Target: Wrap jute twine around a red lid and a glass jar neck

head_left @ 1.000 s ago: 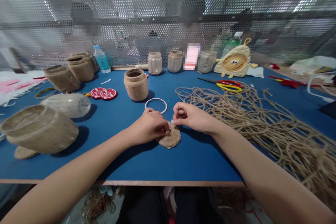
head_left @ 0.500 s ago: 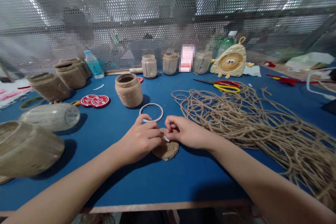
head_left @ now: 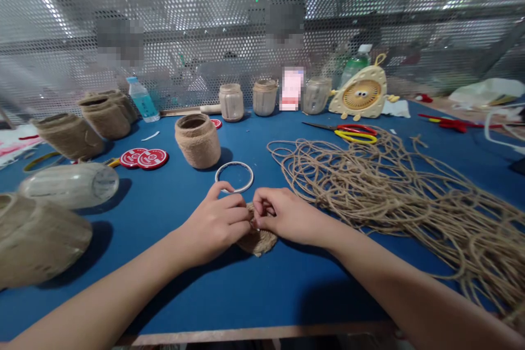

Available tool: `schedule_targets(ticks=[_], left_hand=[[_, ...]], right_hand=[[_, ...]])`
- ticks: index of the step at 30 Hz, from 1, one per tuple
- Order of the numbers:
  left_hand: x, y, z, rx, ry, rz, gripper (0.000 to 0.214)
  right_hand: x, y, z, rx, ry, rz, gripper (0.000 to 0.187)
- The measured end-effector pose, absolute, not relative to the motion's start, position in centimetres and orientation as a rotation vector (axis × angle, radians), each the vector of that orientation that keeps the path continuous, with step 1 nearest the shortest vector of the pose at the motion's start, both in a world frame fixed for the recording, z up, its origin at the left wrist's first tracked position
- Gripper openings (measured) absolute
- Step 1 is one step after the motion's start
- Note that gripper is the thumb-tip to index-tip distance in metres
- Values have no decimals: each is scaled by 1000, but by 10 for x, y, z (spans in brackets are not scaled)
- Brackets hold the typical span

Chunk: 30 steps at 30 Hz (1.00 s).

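Note:
A round coiled-rope disc (head_left: 259,244) lies flat on the blue tabletop close to the front edge. My left hand (head_left: 219,225) is curled over the disc's left side, fingers closed on its edge. From the right, my right hand (head_left: 289,216) meets it with thumb and fingertips pinched together over the disc. A small white bit shows at those fingertips, mostly hidden. Just beyond my left hand lies a thin white ring (head_left: 251,178), my raised index finger near its rim. Behind the ring stands a rope-wrapped jar (head_left: 198,145).
A large heap of loose twine (head_left: 369,186) spreads across the right side, with red-and-yellow scissors (head_left: 356,134) behind it. At left are a glass jar on its side (head_left: 68,186), red lids (head_left: 152,159) and wrapped jars (head_left: 65,134). A yellow fan (head_left: 359,93) stands at the back.
My right hand has shifted slightly left and down over the disc, now covering most of the white bit. The view has moved a little.

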<state>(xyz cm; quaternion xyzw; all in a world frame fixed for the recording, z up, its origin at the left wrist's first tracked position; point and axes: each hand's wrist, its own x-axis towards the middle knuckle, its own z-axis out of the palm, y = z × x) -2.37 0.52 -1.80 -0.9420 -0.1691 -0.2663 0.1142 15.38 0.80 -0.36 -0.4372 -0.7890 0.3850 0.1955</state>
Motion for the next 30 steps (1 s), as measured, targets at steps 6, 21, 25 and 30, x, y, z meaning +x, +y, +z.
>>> schedule_targets(ticks=[6, 21, 25, 30], left_hand=[[-22, 5, -18, -2810, -552, -805, 19], [-21, 7, -22, -2995, -1171, -917, 15], [-19, 7, -22, -2946, -1404, -1056, 19], [-17, 5, -21, -2909, -1451, -1085, 20]], right_hand=[[154, 7, 2, -1264, -2313, 826, 9], [150, -5, 5, -1054, -2604, 362, 11], [150, -4, 2, -1028, -2619, 295, 14], [149, -3, -1, -1001, -2575, 299, 16]])
